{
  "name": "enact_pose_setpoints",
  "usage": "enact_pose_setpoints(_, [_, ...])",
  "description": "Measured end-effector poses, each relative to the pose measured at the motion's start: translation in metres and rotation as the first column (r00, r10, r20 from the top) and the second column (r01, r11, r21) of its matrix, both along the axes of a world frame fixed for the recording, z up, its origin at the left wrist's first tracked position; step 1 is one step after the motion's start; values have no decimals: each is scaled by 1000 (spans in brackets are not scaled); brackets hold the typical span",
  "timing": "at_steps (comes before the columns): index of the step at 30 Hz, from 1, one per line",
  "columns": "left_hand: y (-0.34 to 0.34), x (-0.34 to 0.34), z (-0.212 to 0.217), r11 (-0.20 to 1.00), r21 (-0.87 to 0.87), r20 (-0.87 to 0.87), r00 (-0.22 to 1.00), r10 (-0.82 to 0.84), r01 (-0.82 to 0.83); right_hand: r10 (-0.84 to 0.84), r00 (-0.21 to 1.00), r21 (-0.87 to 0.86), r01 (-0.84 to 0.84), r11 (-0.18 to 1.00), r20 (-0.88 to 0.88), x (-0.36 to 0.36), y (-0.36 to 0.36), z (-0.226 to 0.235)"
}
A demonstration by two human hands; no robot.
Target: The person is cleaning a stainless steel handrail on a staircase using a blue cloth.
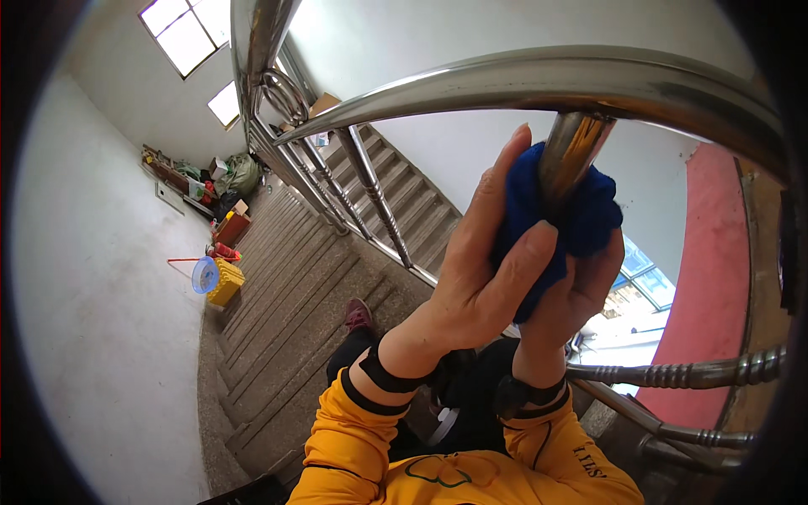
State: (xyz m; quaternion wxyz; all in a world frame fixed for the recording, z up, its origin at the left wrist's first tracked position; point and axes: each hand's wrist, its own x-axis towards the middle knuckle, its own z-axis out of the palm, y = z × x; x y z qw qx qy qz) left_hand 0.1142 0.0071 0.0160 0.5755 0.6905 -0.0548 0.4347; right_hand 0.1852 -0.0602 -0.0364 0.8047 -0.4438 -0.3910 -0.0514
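A blue cloth [523, 189] is wrapped around an upright metal baluster [576, 156] just under the shiny handrail [522, 80]. My left hand [492, 252] presses the cloth from the left side, its thumb across the front and its fingers reaching up behind. From the right and below, my right hand [572, 299] cups the same cloth, with its fingers partly hidden by it. Both hands are closed about the cloth and the post. Black bands circle both wrists below yellow sleeves.
Concrete stairs [286, 311] descend on the left, and another flight [400, 189] lies beyond the railing. A yellow container [225, 282], a blue round basin [204, 275] and piled clutter [223, 181] stand along the left wall. Ribbed metal bars [690, 373] cross at the lower right.
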Motion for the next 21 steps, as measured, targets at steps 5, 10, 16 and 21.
enact_pose_setpoints(5, [-4,8,-11,987,103,69,991,117,-124,152,987,-41,-154,987,-61,6,10,-32])
enact_pose_setpoints(10, [1,-6,-61,986,-112,-135,985,110,-126,32,998,-285,-15,958,56,-5,8,-41])
enact_pose_setpoints(16, [-7,-3,-33,908,227,-175,902,394,-353,142,967,-172,-179,969,-210,-5,20,-55])
enact_pose_setpoints(21, [-14,0,-15,947,140,-159,937,310,-289,118,982,-124,-136,983,-147,-11,17,-52])
